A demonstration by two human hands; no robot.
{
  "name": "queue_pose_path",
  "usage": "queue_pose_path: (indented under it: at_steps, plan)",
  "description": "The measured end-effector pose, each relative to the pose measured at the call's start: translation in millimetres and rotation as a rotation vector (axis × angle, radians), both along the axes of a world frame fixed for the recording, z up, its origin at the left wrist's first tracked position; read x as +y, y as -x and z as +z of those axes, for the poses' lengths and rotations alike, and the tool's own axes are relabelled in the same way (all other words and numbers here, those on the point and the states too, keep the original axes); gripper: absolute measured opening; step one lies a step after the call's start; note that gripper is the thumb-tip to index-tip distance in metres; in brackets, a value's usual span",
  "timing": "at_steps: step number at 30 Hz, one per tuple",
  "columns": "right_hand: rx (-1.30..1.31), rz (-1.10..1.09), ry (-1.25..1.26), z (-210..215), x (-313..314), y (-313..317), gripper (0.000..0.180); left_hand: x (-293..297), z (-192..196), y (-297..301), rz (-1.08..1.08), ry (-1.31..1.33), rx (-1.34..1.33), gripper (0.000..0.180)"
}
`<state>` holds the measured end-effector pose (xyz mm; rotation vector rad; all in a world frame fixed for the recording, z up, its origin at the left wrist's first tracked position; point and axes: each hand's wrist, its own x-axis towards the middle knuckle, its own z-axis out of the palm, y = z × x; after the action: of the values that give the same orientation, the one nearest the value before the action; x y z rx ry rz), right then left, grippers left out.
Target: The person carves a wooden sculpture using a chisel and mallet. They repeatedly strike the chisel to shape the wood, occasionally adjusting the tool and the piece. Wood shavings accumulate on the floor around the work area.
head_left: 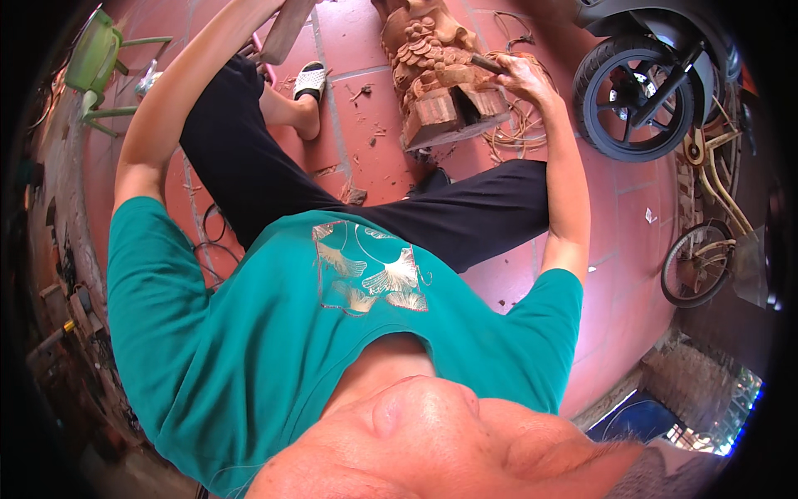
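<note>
A carved reddish-brown wood block [436,62], with clustered round shapes cut in its side and a notched flat base, rests on the tiled floor in front of me. My right hand [527,79] is closed around a dark bar-like chisel [488,64] at the right side of the carving. The chisel's end points left against the wood; its other end is hidden by my fingers. My left forearm reaches up to the top edge, and the hand itself lies outside the picture. Beside that forearm is a flat-sided wooden piece [287,32], partly cut off; what holds it is not visible.
Wood chips [356,195] lie scattered on the red tiles [357,158]. My foot in a white sandal [310,81] is left of the carving. Looped cables [519,133] lie to its right. A motorbike wheel [638,98] and a bicycle [706,249] stand right; a green chair [96,58] stands left.
</note>
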<state>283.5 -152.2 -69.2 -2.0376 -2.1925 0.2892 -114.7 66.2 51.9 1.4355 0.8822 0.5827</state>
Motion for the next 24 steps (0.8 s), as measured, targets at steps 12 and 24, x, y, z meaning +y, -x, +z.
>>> queue_pose_path:
  at_steps: [12, 24]
  plan:
    - [-0.11, -0.081, 0.078, 3.3, -11.6, -18.4, 0.039, -50.2, -70.0, -17.4, 0.053, 0.221, -0.126, 0.03]
    - [-0.169, -0.151, 0.04, 9.6, -36.2, -27.5, 0.038, -76.0, -171.5, 0.9, 0.095, 0.358, -0.157, 0.032]
